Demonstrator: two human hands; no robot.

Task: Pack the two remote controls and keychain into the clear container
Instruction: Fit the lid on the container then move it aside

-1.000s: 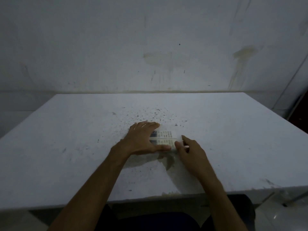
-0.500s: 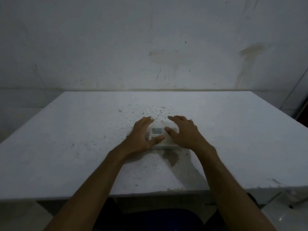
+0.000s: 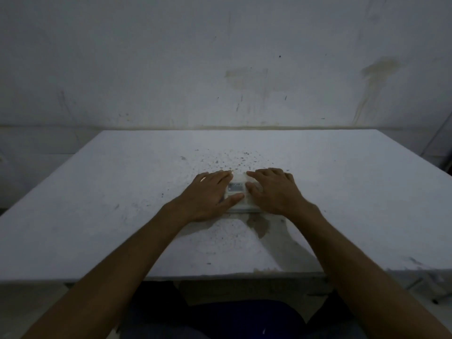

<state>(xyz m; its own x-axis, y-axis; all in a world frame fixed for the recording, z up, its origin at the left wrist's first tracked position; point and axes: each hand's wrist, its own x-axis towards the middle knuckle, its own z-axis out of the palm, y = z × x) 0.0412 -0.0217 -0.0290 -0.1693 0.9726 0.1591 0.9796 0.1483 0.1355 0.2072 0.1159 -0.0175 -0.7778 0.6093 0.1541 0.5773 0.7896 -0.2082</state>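
Colours and patterns, dim tabletop view

Table (image 3: 122,204): pale grey-white, peppered with dark specks. Clear container (image 3: 241,209): translucent whitish, a grey-blue remote display (image 3: 236,187) showing through. Wall (image 3: 171,57): off-white with yellowish-brown stains. Clothing (image 3: 244,316): dark blue.

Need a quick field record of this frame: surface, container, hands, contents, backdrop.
surface: white table, dark specks and stains on it, mostly near the middle
container: clear container flat on the table, mostly covered by the hands
left hand: left hand palm down on the container's left side, fingers spread
right hand: right hand palm down on the container's right side
contents: a light remote control with a small screen shows between the hands; second remote and keychain cannot be made out
backdrop: stained wall behind the table
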